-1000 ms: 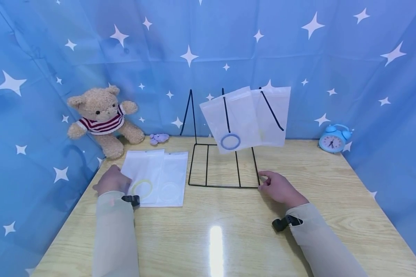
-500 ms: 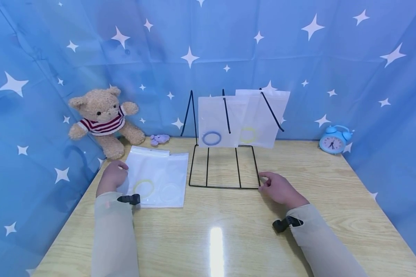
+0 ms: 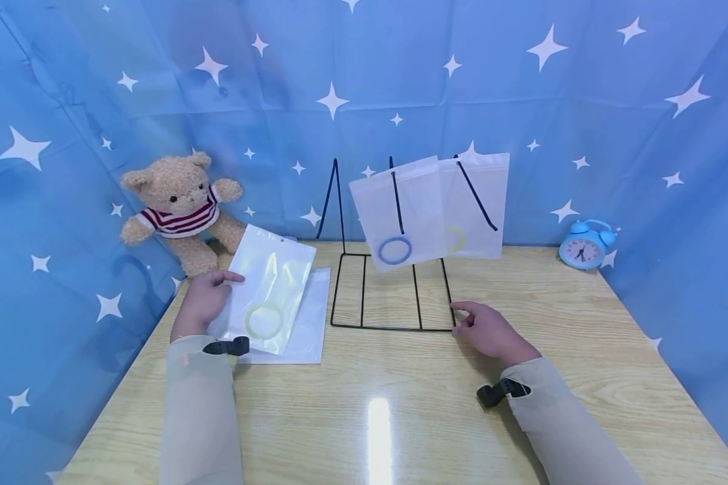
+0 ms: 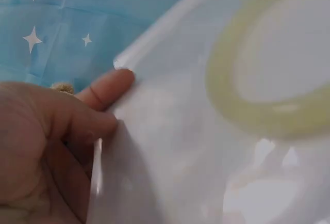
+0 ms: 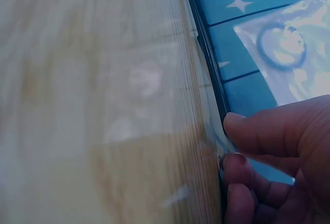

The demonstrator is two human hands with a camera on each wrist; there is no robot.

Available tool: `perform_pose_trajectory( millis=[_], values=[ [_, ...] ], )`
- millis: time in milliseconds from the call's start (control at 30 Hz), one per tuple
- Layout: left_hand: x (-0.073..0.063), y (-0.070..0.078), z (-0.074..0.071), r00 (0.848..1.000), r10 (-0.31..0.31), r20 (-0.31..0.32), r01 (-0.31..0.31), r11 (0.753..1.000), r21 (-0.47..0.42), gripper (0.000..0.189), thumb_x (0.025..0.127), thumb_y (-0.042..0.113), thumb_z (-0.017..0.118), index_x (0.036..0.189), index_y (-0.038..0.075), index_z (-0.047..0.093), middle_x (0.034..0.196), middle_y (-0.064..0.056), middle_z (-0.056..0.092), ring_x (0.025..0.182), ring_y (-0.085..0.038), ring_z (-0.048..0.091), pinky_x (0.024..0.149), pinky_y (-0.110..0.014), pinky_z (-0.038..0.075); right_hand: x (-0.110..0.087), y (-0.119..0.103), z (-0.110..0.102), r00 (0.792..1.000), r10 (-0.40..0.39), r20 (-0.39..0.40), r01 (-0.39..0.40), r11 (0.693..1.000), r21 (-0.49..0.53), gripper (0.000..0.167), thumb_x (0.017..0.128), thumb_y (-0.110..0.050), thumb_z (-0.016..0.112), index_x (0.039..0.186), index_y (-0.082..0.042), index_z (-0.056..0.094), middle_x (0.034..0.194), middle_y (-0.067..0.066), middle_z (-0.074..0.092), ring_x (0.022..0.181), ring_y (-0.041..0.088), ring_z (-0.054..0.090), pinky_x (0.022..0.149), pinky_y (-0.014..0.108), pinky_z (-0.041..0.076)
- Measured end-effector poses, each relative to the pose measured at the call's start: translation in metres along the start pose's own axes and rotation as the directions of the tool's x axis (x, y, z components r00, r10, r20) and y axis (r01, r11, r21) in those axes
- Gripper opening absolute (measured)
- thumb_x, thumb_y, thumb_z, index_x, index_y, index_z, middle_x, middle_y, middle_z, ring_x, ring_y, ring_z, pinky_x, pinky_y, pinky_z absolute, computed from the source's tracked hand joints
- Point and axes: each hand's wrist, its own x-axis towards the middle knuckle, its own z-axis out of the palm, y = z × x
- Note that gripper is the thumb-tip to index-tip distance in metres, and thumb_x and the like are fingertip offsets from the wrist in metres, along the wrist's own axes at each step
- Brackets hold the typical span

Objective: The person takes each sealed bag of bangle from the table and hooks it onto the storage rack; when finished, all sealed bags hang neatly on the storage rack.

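Left hand (image 3: pixel 205 296), the nearer, is pinching the yellow-ringed bag (image 3: pixel 273 286) by its left edge above the left side of the desk (image 3: pixel 315 417), long axis slanting rightward toward the back edge, while right hand (image 3: pixel 488 330) is gripping the wire rack (image 3: pixel 394 329) by its right front corner.

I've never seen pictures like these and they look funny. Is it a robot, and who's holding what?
No robot here: those are a person's own hands. The wide view comes from a camera on the person's head, looking down. The close-ups come from a camera on each wrist. The left hand grips a bag with a yellow ring. The right hand touches a black wire rack. Two hanging bags are on it; one shows a blue ring. On the table, another bag lies partly hidden behind the held one. A bear is at the left, a clock at the right.
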Motion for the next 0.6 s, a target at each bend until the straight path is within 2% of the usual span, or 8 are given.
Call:
perform_pose_trajectory(
  millis=[133, 233, 333, 433, 600],
  values=[
    [-0.003, 0.003, 0.000, 1.000, 0.029, -0.006, -0.030, 0.996, -0.083, 0.041, 0.105, 0.014, 0.041, 0.137, 0.013, 0.067, 0.168, -0.013, 0.038, 0.153, -0.039, 0.030, 0.122, -0.067, 0.025, 0.000, 0.001, 0.000, 1.000, 0.003, 0.002, -0.003, 1.000, -0.001, 0.059, 0.101, -0.015, 0.067, 0.156, -0.004, 0.049, 0.104, 0.011, 0.066, 0.084, 0.023, 0.057, 0.069, 0.034, 0.046],
    [-0.006, 0.005, 0.000, 0.999, 0.050, -0.016, -0.052, 0.987, -0.151, 0.040, 0.104, 0.013, 0.043, 0.136, 0.015, 0.068, 0.165, -0.011, 0.040, 0.147, -0.037, 0.034, 0.115, -0.061, 0.032, 0.000, 0.002, 0.000, 1.000, 0.003, 0.009, -0.004, 1.000, 0.008, 0.059, 0.101, -0.015, 0.066, 0.156, -0.004, 0.048, 0.104, 0.011, 0.066, 0.084, 0.023, 0.057, 0.068, 0.035, 0.047],
    [-0.008, 0.006, -0.001, 0.994, 0.101, -0.038, -0.107, 0.965, -0.240, 0.039, 0.103, 0.008, 0.046, 0.134, 0.010, 0.069, 0.161, -0.009, 0.044, 0.144, -0.032, 0.035, 0.113, -0.054, 0.032, 0.000, 0.003, 0.001, 1.000, 0.006, 0.009, -0.006, 1.000, 0.011, 0.059, 0.101, -0.015, 0.066, 0.156, -0.004, 0.048, 0.104, 0.011, 0.066, 0.083, 0.023, 0.057, 0.068, 0.035, 0.046],
    [-0.011, 0.009, 0.000, 0.984, 0.167, -0.063, -0.179, 0.930, -0.320, 0.036, 0.102, 0.002, 0.047, 0.130, 0.003, 0.069, 0.156, -0.007, 0.048, 0.143, -0.026, 0.036, 0.117, -0.050, 0.032, 0.001, 0.003, 0.001, 1.000, 0.005, 0.009, -0.005, 1.000, 0.010, 0.059, 0.101, -0.015, 0.066, 0.156, -0.004, 0.048, 0.103, 0.011, 0.066, 0.082, 0.023, 0.057, 0.067, 0.035, 0.046],
    [-0.015, 0.018, 0.004, 0.964, 0.242, -0.115, -0.267, 0.896, -0.355, 0.031, 0.101, -0.004, 0.048, 0.121, 0.000, 0.072, 0.134, 0.004, 0.060, 0.129, -0.018, 0.045, 0.111, -0.041, 0.037, 0.001, 0.003, 0.001, 1.000, 0.002, 0.005, -0.002, 1.000, 0.010, 0.059, 0.101, -0.015, 0.066, 0.156, -0.004, 0.048, 0.104, 0.011, 0.066, 0.083, 0.023, 0.057, 0.068, 0.035, 0.047]
  ],
)
